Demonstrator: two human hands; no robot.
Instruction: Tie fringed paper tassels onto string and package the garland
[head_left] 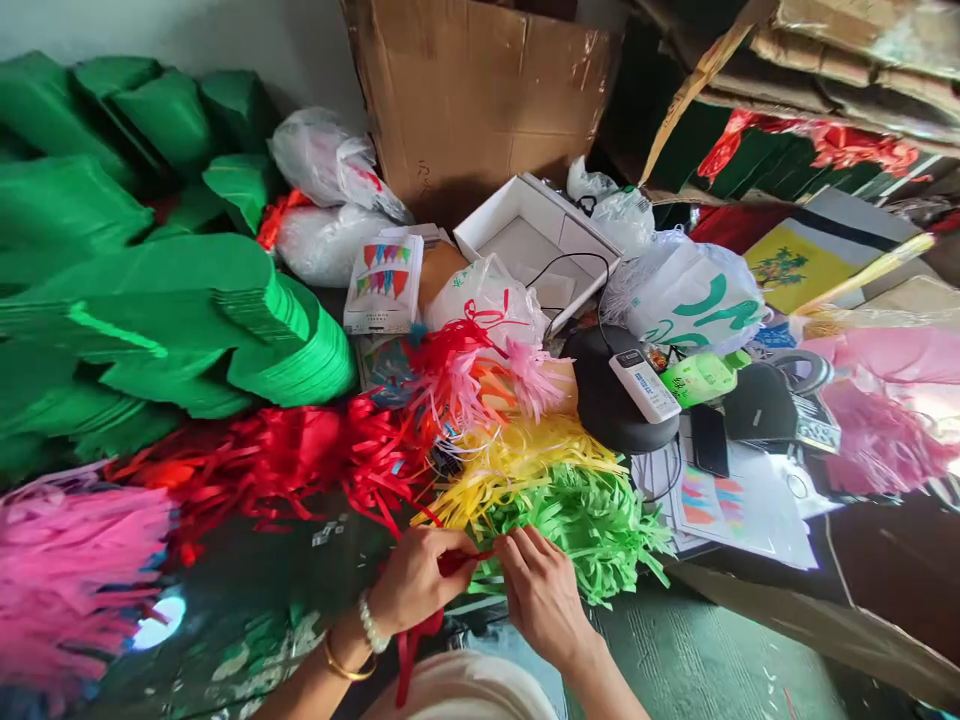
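Observation:
Both hands meet low in the middle of the head view, close to my body. My left hand [427, 575] wears a bead bracelet and a gold bangle at the wrist and is closed on a red paper tassel [409, 650], whose strips hang below it. My right hand [540, 590] pinches the other end of the same red piece, its fingers curled together. Just beyond lie bright green fringed tassels [592, 530] and yellow tassels [532, 450]. A pile of red tassels [307, 450] spreads to the left of my hands.
Stacked green sheets [292, 340] fill the left, with pink tassels [82, 570] in front. Behind are a white open box [540, 235], plastic bags [690, 290] and a large cardboard box [487, 90]. A power bank [643, 385], green bottle [701, 377] and phone [709, 440] lie right.

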